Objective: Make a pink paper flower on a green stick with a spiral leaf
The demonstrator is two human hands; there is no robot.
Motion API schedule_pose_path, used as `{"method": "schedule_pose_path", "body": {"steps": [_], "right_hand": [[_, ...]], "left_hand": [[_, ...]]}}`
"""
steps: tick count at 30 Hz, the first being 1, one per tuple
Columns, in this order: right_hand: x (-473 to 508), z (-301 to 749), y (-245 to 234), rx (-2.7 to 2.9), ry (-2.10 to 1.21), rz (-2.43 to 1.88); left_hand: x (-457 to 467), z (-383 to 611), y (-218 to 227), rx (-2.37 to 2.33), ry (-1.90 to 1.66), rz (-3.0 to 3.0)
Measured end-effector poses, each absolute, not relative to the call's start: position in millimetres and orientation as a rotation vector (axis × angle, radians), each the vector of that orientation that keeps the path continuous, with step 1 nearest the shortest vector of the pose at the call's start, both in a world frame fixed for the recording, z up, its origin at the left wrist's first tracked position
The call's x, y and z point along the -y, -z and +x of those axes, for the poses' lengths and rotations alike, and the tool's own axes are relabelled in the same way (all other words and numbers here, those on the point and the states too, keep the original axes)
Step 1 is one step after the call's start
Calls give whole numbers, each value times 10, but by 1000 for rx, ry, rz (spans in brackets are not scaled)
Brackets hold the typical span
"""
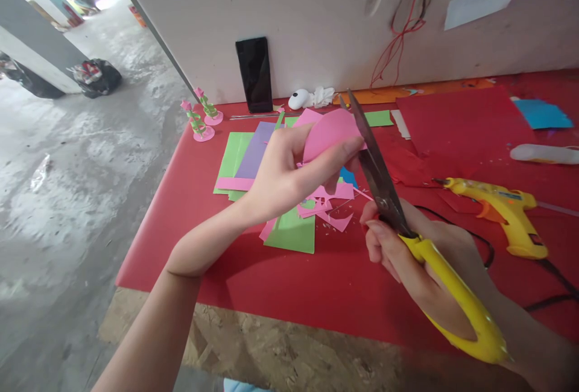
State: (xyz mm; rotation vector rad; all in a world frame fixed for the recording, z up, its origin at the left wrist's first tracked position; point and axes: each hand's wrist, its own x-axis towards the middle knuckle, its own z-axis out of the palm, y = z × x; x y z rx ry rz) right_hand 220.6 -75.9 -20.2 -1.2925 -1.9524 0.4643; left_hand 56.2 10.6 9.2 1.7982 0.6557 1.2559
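My left hand [289, 169] pinches a rounded piece of pink paper [328, 132] above the red table cover [253, 271]. My right hand [416, 259] grips yellow-handled scissors [429, 247]; their dark blades point up and away and touch the pink paper's right edge. Beneath both hands lie pink paper scraps [330, 205] on green [294, 232] and purple [256, 151] sheets.
A yellow glue gun [506, 211] with a black cord lies at the right. A black phone [254, 74] leans on the white wall board beside a white object [298, 99]. Two small pink-and-green paper flowers [201, 117] stand at the far left. Red [461, 117] and blue [543, 114] sheets lie behind.
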Motion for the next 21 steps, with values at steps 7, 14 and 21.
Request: {"method": "schedule_pose_path", "body": {"steps": [7,14,21], "right_hand": [[781,2181,161,1942,-435,-1321],[784,2151,114,1978,-333,-1301],[761,2176,178,1912,-324,-1294]], "left_hand": [[-99,564,-68,-576,-1233,1725],[-71,550,-78,-606,-1222,1670],[-78,582,-114,-689,-1332,1689]]}}
